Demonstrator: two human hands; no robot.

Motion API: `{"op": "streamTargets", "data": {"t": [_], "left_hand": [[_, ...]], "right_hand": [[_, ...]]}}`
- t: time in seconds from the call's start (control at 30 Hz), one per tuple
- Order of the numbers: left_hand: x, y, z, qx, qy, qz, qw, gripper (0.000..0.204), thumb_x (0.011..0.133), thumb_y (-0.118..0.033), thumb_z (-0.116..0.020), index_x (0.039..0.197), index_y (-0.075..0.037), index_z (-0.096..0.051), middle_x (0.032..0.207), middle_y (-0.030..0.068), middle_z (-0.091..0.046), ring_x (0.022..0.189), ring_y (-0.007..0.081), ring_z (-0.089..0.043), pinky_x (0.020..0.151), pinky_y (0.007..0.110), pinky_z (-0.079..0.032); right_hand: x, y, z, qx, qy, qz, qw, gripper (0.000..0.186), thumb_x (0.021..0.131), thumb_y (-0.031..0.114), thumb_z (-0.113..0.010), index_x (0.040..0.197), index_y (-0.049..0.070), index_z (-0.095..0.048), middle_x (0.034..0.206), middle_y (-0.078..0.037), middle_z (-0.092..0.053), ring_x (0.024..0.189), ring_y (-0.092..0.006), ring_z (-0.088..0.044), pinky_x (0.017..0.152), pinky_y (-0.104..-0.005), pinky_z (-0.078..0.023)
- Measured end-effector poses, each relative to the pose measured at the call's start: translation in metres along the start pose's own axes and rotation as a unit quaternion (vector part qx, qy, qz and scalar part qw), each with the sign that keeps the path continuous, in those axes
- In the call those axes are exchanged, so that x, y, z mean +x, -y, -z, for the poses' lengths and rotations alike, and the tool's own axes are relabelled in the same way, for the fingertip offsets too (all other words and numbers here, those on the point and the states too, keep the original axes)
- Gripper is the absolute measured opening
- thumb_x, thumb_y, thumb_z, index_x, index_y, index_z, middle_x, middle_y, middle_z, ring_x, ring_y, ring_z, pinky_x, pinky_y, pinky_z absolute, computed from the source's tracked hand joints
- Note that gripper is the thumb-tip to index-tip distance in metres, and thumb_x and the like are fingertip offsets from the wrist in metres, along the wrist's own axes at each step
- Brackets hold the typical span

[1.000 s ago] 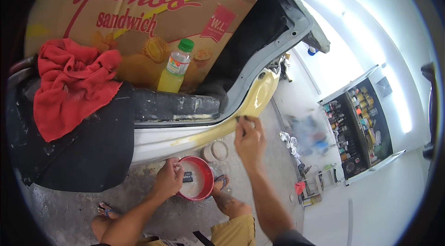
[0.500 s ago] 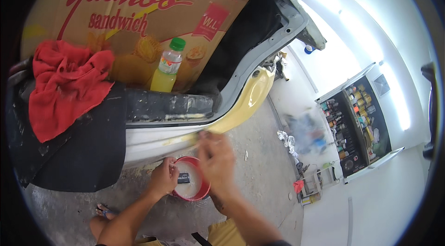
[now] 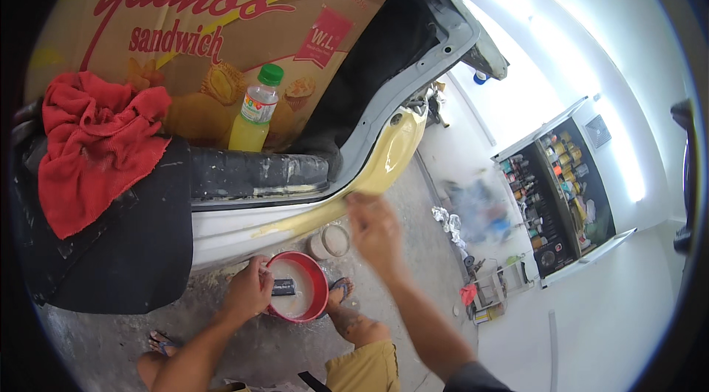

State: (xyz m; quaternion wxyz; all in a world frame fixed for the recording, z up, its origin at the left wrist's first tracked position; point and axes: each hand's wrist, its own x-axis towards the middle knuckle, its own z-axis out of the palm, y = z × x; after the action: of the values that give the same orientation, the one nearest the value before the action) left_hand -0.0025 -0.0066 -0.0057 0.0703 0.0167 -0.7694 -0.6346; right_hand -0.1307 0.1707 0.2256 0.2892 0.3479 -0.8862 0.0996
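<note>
My left hand (image 3: 249,290) is closed on a small flat black piece with pale print (image 3: 283,287), perhaps folded sandpaper. It holds the piece over a red bucket (image 3: 323,296) of cloudy, whitish water. Smeared by motion, my right hand (image 3: 377,233) has its fingers curled together at the lower edge of a vehicle's body panel (image 3: 395,152). Whatever lies under those fingertips cannot be made out. The panel is coated yellowish at the right, and its lower strip runs white toward the left, with yellow patches.
On the black sill stands a green-capped bottle of yellow drink (image 3: 251,115) before a large cardboard box (image 3: 185,37). A red cloth (image 3: 96,148) drapes over a black mat (image 3: 125,244) at left. Round containers (image 3: 329,242) sit behind the bucket. Shelves of cans (image 3: 565,170) line the far wall.
My right hand has moved right along the panel edge, uncovering the round containers and my foot beside the bucket. My left hand stays at the bucket with the black piece. The view has shifted slightly.
</note>
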Motion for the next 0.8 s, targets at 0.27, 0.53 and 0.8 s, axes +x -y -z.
{"op": "streamTargets", "data": {"t": [0.27,0.53,0.8], "left_hand": [[0.003,0.005,-0.014,-0.003,-0.002,-0.042,0.999,0.037,0.098,-0.013,-0.067,0.132,-0.004,-0.054,0.097,0.0129,-0.074,0.08,0.0296,-0.076,0.074,0.041,-0.06],[0.01,0.008,-0.019,0.02,0.006,-0.021,1.0,0.04,0.098,-0.011,-0.067,0.133,-0.005,-0.052,0.094,0.011,-0.074,0.078,0.0279,-0.075,0.073,0.041,-0.059],[0.008,0.005,-0.009,0.053,0.015,-0.051,0.997,0.037,0.097,-0.017,-0.065,0.129,-0.007,-0.052,0.095,0.0129,-0.076,0.083,0.0385,-0.074,0.075,0.052,-0.057]], "right_hand": [[0.0,0.023,-0.001,0.007,-0.032,0.024,0.999,0.015,0.091,0.011,-0.074,0.105,0.007,-0.08,0.11,-0.011,-0.073,0.088,-0.0347,-0.07,0.08,-0.0426,-0.057],[0.0,0.033,-0.004,0.015,-0.013,-0.073,0.997,0.012,0.094,0.011,-0.072,0.102,0.006,-0.08,0.105,-0.01,-0.073,0.091,-0.0303,-0.071,0.081,-0.0422,-0.056],[0.027,-0.025,0.026,-0.127,0.085,0.025,0.988,0.015,0.097,0.018,-0.069,0.106,0.012,-0.08,0.112,-0.001,-0.072,0.084,-0.0285,-0.066,0.075,-0.0428,-0.055]]}}
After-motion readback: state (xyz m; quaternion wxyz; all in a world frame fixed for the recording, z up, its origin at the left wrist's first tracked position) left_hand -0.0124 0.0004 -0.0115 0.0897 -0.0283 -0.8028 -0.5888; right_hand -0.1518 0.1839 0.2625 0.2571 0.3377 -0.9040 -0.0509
